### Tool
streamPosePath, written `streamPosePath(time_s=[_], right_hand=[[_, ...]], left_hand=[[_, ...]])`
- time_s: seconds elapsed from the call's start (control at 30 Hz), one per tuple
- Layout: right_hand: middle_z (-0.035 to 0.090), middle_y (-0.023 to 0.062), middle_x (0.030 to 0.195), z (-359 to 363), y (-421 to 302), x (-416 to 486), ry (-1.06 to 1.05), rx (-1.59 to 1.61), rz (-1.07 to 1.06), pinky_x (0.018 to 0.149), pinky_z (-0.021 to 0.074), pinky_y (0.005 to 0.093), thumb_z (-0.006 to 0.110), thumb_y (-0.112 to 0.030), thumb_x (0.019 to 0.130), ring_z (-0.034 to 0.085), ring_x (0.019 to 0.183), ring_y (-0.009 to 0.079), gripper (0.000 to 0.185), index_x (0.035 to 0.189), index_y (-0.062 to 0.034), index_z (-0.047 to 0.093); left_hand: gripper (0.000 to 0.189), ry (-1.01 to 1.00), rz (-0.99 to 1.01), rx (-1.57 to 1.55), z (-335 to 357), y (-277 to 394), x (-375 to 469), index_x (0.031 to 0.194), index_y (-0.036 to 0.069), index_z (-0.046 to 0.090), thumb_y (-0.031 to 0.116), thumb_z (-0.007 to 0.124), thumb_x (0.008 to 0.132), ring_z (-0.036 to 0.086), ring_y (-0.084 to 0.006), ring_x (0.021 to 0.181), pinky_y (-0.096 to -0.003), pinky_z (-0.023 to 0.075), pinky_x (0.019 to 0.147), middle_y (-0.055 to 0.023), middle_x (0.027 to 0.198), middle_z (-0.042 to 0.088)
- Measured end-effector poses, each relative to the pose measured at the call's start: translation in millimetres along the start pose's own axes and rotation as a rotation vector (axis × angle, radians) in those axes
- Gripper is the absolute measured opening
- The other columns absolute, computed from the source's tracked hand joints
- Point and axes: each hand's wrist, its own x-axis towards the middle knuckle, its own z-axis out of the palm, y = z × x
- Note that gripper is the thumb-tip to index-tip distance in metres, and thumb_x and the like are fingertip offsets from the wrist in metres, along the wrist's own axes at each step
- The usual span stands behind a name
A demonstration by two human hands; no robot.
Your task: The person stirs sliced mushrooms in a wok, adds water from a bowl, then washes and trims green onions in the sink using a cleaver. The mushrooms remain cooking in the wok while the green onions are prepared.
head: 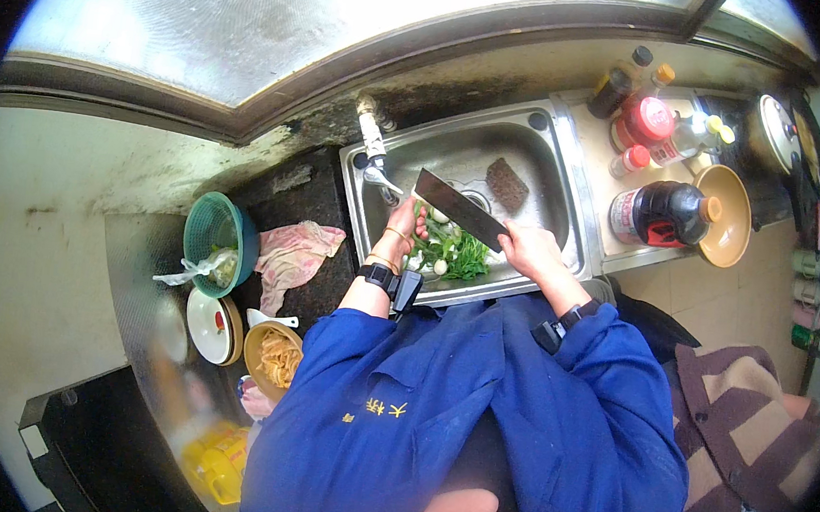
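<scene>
My right hand [533,251] grips the handle of a cleaver [462,208], its dark broad blade slanting up to the left over the sink. At the blade's far end is my left hand [404,225], fingers curled, just below the tap [380,177]. Whether those fingers touch the blade or hold anything is not clear. Beneath the blade, chopped leafy greens [465,257] with pale round pieces lie in the stainless steel sink [558,188], partly hidden by the cleaver. A brown scouring pad [507,185] rests on the sink floor, near the drain.
Left of the sink are a pink cloth [300,257], a green-blue plastic basket [212,220], stacked plates [210,326] and a bowl of pale brown strips [278,358]. Several bottles, including a large dark one [659,213], stand right beside a tan bowl [724,218]. Another person's checked garment [731,430] shows lower right.
</scene>
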Motion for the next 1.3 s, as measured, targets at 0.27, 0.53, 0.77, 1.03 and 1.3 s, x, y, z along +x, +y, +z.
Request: streamPosePath(time_s=[0.27, 0.53, 0.77, 1.03, 1.3], right_hand=[[0.059, 0.0159, 0.069, 7.2, -6.8, 2.3, 0.057, -0.068, -0.038, 0.059, 0.0475, 0.0433, 0.053, -0.021, 0.078, 0.059, 0.064, 0.0324, 0.015, 0.081, -0.0067, 0.056], [0.058, 0.0097, 0.067, 27.8, -2.1, 15.3, 0.011, -0.277, -0.204, 0.058, 0.0473, 0.038, 0.05, -0.01, 0.075, 0.059, 0.063, 0.0257, 0.038, 0.112, -0.0165, 0.055], [0.057, 0.0091, 0.079, 47.4, -5.7, 31.6, -0.049, -0.381, -0.349, 0.073, 0.0441, 0.0355, 0.046, -0.008, 0.078, 0.056, 0.079, 0.0243, 0.041, 0.118, -0.0174, 0.051], [0.054, 0.0095, 0.082, 72.7, -34.7, 63.7, -0.081, -0.29, -0.564, 0.078, 0.0409, 0.0352, 0.047, -0.003, 0.074, 0.051, 0.085, 0.0255, 0.057, 0.126, -0.0249, 0.043], [0.052, 0.0071, 0.078, 72.3, -51.1, 71.6, -0.101, -0.201, -0.71, 0.076, 0.0416, 0.0337, 0.048, -0.003, 0.073, 0.05, 0.079, 0.0231, 0.056, 0.125, -0.0249, 0.045]], left_hand=[[0.036, 0.051, 0.066, 0.093, -16.6, -3.7, -1.2, 0.069, 0.007, 0.046, 0.037, 0.04, 0.087, 0.033, -0.0103, 0.037, -0.0269, 0.034, 0.037, 0.0015, 0.048, 0.036], [0.034, 0.125, 0.07, 0.103, -50.1, -15.3, -8.8, 0.096, -0.002, 0.056, 0.027, 0.042, 0.086, 0.035, -0.0103, 0.04, -0.0264, 0.0357, 0.039, -0.003, 0.063, 0.047], [0.028, 0.184, 0.041, 0.079, -71.4, -23.4, -8.8, 0.095, 0.0, 0.056, 0.024, 0.045, 0.087, 0.037, -0.0106, 0.039, -0.0252, 0.0386, 0.038, -0.0056, 0.064, 0.052], [0.022, 0.196, 0.115, 0.015, -83.7, -27.4, -15.6, 0.088, 0.007, 0.054, 0.025, 0.042, 0.09, 0.042, -0.0128, 0.042, -0.0277, 0.0414, 0.04, -0.0058, 0.062, 0.052], [0.018, 0.089, 0.123, -0.013, -94.6, -28.8, -28.8, 0.092, 0.007, 0.056, 0.02, 0.044, 0.089, 0.052, -0.0153, 0.059, -0.0298, 0.0444, 0.048, -0.0055, 0.075, 0.057]])
